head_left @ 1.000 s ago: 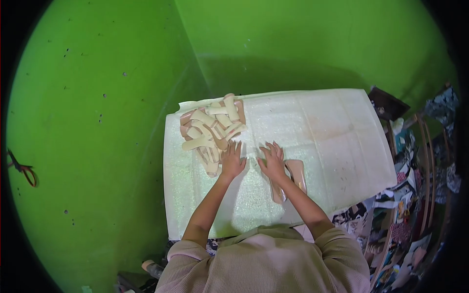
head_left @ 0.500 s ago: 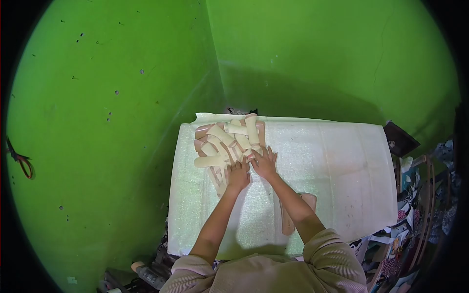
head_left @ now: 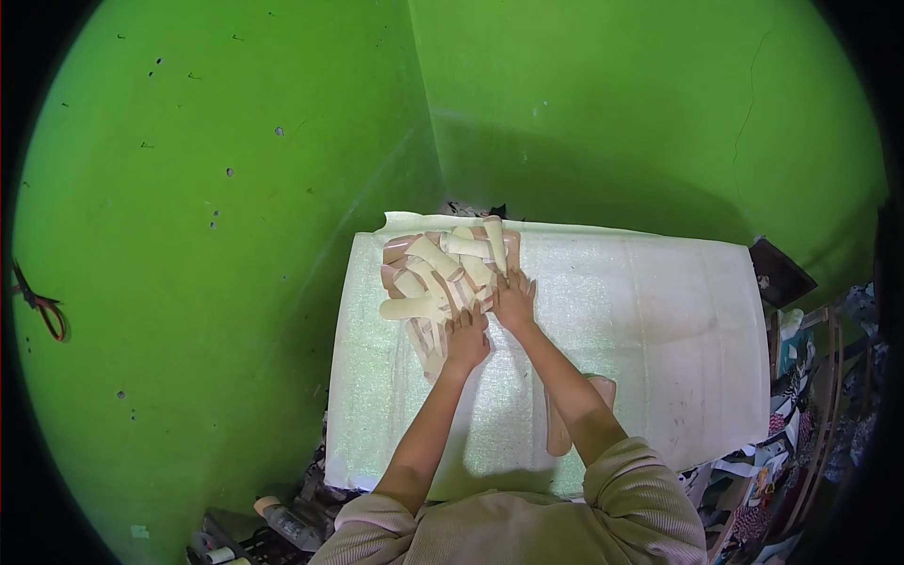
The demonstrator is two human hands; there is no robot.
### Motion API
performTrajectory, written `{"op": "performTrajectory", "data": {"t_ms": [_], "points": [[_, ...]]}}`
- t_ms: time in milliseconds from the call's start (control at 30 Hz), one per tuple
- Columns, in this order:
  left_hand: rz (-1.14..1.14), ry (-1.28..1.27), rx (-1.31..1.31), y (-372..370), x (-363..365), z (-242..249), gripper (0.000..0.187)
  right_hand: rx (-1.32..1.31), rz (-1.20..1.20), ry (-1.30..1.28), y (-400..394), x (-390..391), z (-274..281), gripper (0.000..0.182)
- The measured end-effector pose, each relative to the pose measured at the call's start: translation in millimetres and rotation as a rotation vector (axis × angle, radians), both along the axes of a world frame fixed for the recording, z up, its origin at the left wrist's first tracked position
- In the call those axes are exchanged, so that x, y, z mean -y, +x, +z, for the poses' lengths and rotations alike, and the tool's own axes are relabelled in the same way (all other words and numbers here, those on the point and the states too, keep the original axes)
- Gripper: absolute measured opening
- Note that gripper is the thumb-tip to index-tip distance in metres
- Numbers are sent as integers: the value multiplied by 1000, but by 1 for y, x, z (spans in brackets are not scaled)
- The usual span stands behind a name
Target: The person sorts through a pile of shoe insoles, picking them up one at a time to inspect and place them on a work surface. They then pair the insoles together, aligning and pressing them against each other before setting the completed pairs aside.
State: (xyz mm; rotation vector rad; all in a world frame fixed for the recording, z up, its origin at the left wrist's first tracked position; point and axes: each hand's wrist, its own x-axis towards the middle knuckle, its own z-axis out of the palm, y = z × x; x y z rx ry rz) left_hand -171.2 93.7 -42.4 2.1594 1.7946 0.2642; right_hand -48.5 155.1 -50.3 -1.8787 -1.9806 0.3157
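A pile of cream and pinkish-tan curved pieces (head_left: pixel 433 254) lies at the far left of the white-covered table (head_left: pixel 659 339). My left hand (head_left: pixel 468 341) rests on the pile's near right edge, palm down with fingers spread. My right hand (head_left: pixel 513 301) is just right of it and slightly farther away, its fingers apart at the pile's right edge, near an upright-lying cream piece (head_left: pixel 495 243). Neither hand visibly grips a piece. Two more tan pieces (head_left: pixel 557 431) lie nearer my body, partly hidden under my right forearm.
Green walls (head_left: pixel 235 254) meet behind the table. Scissors (head_left: pixel 42 306) hang on the left wall. A dark framed object (head_left: pixel 780 273) leans at the right. Cloth scraps (head_left: pixel 753 480) fill a rack beside the table, and a bottle (head_left: pixel 287 524) lies at lower left.
My right hand has moved slightly up and right, along the pile's edge. My left hand has shifted a little right. The whole view has shifted slightly.
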Motion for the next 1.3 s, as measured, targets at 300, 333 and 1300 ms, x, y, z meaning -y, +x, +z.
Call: {"op": "performTrajectory", "data": {"t_ms": [300, 333, 1300], "points": [[159, 277, 399, -9, 14, 8, 55, -385, 94, 197, 33, 78, 50, 37], [160, 266, 498, -8, 17, 13, 52, -435, 88, 208, 34, 92, 57, 37], [123, -560, 1613, 68, 144, 95, 24, -976, -247, 120, 61, 336, 88, 34]]}}
